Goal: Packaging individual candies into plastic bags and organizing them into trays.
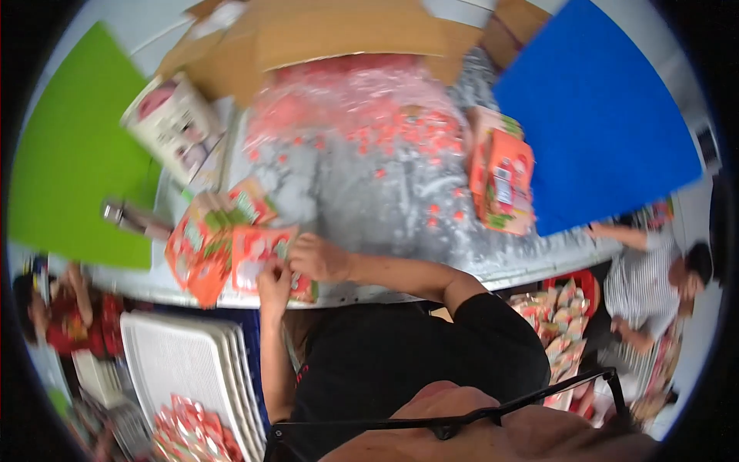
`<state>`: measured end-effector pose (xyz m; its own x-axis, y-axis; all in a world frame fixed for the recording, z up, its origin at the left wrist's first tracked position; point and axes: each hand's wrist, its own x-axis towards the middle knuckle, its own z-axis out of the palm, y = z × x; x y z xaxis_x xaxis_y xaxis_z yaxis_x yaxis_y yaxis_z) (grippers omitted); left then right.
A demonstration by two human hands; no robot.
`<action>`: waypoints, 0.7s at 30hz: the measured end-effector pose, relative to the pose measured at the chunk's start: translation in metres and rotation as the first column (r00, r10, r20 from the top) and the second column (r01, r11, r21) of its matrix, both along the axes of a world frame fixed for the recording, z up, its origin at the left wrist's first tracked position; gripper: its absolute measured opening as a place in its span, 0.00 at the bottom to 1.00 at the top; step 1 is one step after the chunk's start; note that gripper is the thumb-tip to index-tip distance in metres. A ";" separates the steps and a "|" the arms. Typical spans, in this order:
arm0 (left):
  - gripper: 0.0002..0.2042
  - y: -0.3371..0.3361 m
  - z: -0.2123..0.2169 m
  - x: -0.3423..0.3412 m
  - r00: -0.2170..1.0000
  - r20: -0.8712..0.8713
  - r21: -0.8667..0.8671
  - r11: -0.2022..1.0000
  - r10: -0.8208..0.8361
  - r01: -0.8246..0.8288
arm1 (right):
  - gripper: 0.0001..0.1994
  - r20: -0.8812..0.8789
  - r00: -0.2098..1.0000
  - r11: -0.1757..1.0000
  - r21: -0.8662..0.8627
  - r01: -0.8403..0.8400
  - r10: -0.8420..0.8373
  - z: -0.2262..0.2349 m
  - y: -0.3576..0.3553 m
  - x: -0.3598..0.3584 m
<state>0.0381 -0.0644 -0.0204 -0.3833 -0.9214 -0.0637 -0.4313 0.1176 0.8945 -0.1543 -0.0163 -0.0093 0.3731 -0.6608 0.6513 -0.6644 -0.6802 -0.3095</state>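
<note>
At the near edge of the metal table, my left hand (274,285) is closed in a pinch at the lower right corner of an orange-red pouch (252,254). My right hand (314,257) is closed at the same pouch's right side, its fingertips close to those of the left. Part of another green-and-orange pouch shows under my hands. To the left lies a loose heap of similar pouches (202,250), overlapping one another. Small red pieces (408,132) are spread over the table beyond my hands, some under clear plastic film (331,96).
A cardboard box (346,31) stands at the back. Green (77,162) and blue (593,123) panels flank the table. A white tub (173,123) sits back left; pouch stacks (504,177) stand right. Below are white trays (177,346) and a red crate (589,289). Other people work both sides.
</note>
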 end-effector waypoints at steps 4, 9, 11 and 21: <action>0.04 -0.019 0.016 0.002 0.963 0.129 -0.004 0.971 -0.238 0.241 | 0.07 -0.039 0.993 0.993 -0.016 -0.114 0.114 -0.005 -0.001 -0.002; 0.06 -0.012 0.037 -0.010 0.882 0.466 -0.468 0.826 -0.073 0.316 | 0.07 -0.076 0.994 0.995 0.056 -0.078 0.082 -0.009 -0.021 0.008; 0.07 -0.007 0.037 -0.016 0.888 0.459 -0.563 0.781 0.023 0.271 | 0.08 -0.089 0.994 0.995 0.088 -0.056 0.064 -0.006 -0.032 0.007; 0.04 -0.055 0.040 0.005 0.935 -0.044 0.129 0.926 -0.352 0.355 | 0.09 0.088 0.984 0.965 -0.226 -0.132 0.155 0.035 -0.028 -0.008</action>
